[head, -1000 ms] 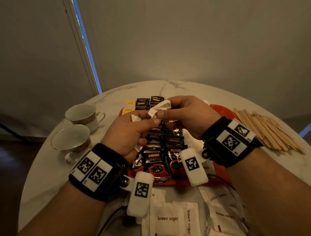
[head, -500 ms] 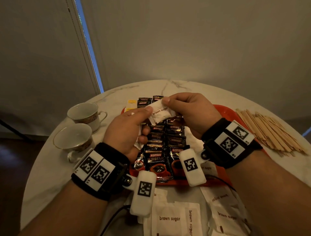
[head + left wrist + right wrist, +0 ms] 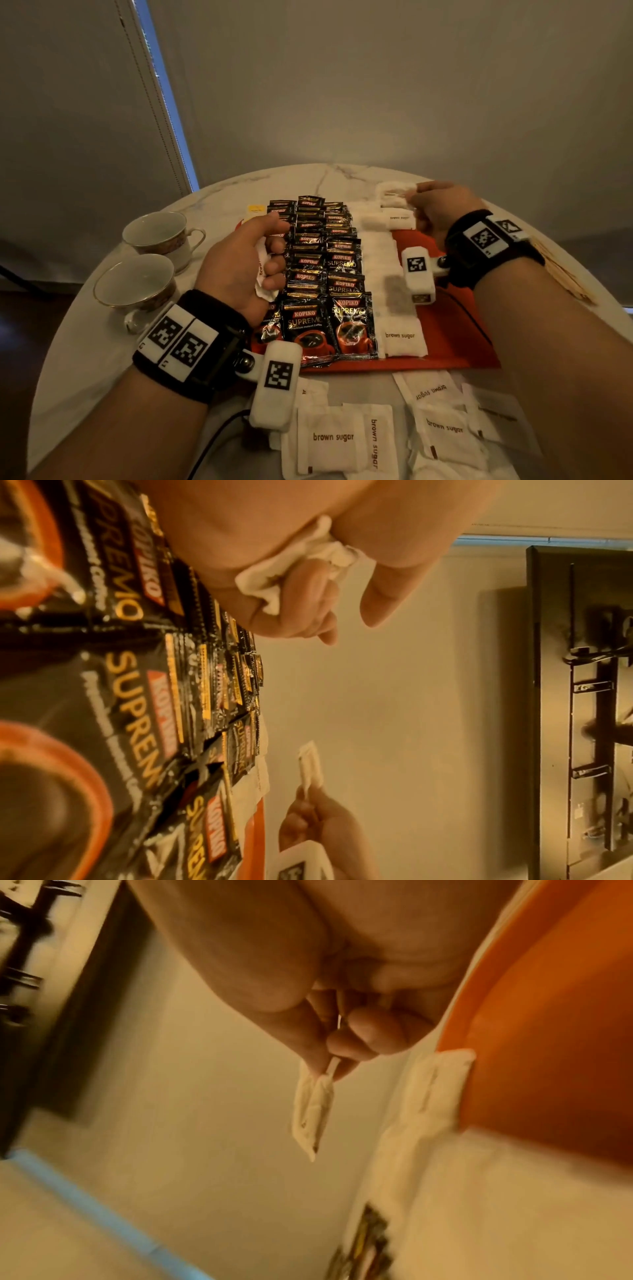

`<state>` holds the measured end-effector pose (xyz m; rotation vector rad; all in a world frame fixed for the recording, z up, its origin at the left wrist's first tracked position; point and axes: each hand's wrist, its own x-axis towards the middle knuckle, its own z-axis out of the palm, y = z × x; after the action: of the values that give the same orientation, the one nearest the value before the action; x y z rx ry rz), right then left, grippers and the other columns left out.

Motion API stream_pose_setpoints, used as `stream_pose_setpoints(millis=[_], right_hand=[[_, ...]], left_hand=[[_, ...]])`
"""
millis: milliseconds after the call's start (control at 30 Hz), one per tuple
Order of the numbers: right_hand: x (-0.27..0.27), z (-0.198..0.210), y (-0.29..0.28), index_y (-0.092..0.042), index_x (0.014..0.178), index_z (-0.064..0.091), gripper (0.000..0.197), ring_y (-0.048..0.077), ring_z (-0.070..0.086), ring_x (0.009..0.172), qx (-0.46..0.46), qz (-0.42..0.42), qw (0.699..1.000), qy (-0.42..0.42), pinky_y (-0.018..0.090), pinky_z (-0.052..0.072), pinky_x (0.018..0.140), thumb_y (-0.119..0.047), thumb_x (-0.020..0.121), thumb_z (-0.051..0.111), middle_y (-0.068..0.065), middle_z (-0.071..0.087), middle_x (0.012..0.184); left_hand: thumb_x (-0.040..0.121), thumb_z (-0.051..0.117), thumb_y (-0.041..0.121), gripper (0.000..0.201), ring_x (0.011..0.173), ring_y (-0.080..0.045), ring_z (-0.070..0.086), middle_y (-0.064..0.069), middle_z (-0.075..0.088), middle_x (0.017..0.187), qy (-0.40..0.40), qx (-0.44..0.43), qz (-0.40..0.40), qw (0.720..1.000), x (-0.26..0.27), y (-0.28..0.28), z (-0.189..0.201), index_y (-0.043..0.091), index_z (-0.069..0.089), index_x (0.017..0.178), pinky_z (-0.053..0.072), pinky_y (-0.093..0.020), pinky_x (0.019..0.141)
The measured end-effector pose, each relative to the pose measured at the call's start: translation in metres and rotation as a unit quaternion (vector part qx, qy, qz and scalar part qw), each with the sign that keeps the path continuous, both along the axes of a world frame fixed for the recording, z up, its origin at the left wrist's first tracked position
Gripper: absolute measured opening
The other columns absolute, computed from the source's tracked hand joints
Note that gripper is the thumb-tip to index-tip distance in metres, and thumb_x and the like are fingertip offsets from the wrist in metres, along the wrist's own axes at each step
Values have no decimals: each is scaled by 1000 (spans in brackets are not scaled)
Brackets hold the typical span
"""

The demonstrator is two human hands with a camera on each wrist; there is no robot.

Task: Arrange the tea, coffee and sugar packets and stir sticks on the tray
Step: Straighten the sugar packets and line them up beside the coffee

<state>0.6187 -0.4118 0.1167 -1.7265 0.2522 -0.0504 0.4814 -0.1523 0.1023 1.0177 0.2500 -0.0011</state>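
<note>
White paper sugar packet [image 3: 394, 196] now hangs from the right hand [image 3: 436, 214], pinched at one edge by thumb and fingertips [image 3: 337, 1060]. Half a second ago both hands met over the coffee packets [image 3: 325, 274]; the right has since carried this one out beyond the far end of the white sugar column [image 3: 387, 260], just ahead of its knuckles. The left hand [image 3: 245, 265] has dropped back over the coffee rows, clenched on a crumpled bunch of spare sugar packets [image 3: 301, 569]. Likely the column on the red tray [image 3: 455, 329] gains another piece; loose packets [image 3: 346, 438] and stir sticks [image 3: 565, 277] wait off the tray.
</note>
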Motion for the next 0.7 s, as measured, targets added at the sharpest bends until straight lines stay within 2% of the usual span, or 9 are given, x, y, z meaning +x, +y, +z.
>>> stream_pose_setpoints(millis=[67, 133, 200, 300, 367, 433, 533, 600, 700], right_hand=[[17, -15, -24, -18, 98, 70, 11, 23, 64, 70, -58, 3, 997, 53, 40, 60, 71, -13, 88, 72, 9, 68, 87], [28, -30, -42, -20, 94, 71, 11, 27, 70, 82, -98, 0, 990, 101, 49, 61, 86, -23, 83, 74, 7, 71, 91], [29, -34, -45, -17, 88, 70, 9, 29, 68, 81, -114, -12, 985, 126, 47, 61, 85, -24, 83, 74, 8, 70, 87], [31, -31, -37, -2, 92, 75, 20, 30, 59, 79, -140, -13, 980, 141, 43, 53, 82, -14, 77, 75, 11, 67, 76], [31, -29, -33, -1, 88, 76, 18, 29, 59, 80, -151, -10, 978, 145, 46, 55, 90, -13, 75, 75, 11, 69, 77], [29, -28, -31, -3, 81, 74, 10, 28, 60, 81, -149, -22, 977, 149, 46, 55, 93, -13, 81, 75, 11, 69, 77], [22, -26, -29, -5, 82, 73, 11, 22, 58, 70, -115, -23, 982, 147, 35, 49, 75, -14, 88, 72, 6, 66, 58], [25, -30, -34, -5, 98, 75, 18, 21, 62, 67, -86, -13, 988, 130, 30, 51, 76, -19, 87, 73, 5, 69, 66], [42, -40, -47, -4, 119, 70, 52, 25, 74, 88, -51, -16, 994, 95, 40, 61, 88, -24, 71, 74, 6, 73, 92]], left_hand=[[99, 60, 27, 18, 43, -8, 34, 0, 47, 68, -3, -7, -6, 1000, -1, -1, 1, 10, 60, 105, 25, -18, 32], [99, 59, 27, 18, 44, -8, 34, 0, 47, 68, -2, -11, -10, 1000, -1, -1, 1, 10, 59, 107, 25, -18, 33], [99, 59, 26, 19, 44, -9, 34, 0, 47, 68, 2, -11, -9, 1000, 0, -1, 1, 10, 58, 109, 24, -18, 33], [99, 60, 25, 18, 44, -9, 34, 0, 48, 67, 8, -4, -5, 1000, 2, 0, -1, 10, 58, 110, 25, -19, 33], [98, 61, 23, 18, 44, -9, 35, 0, 49, 67, 12, 1, -2, 1000, 2, 0, -2, 10, 59, 109, 26, -19, 32], [97, 61, 21, 17, 44, -9, 35, 0, 49, 67, 15, 3, 2, 1000, 1, -1, -2, 10, 58, 109, 26, -19, 32], [96, 61, 19, 19, 44, -10, 35, 0, 49, 68, 15, 0, 8, 1000, 2, -2, -1, 11, 55, 112, 25, -20, 33], [95, 60, 18, 21, 45, -11, 35, 0, 49, 68, 15, -5, 8, 1000, 2, -1, -1, 13, 53, 115, 25, -20, 34], [94, 56, 16, 22, 48, -12, 36, -1, 49, 70, 20, -15, -2, 1000, 4, -2, -2, 14, 49, 115, 27, -21, 36]])
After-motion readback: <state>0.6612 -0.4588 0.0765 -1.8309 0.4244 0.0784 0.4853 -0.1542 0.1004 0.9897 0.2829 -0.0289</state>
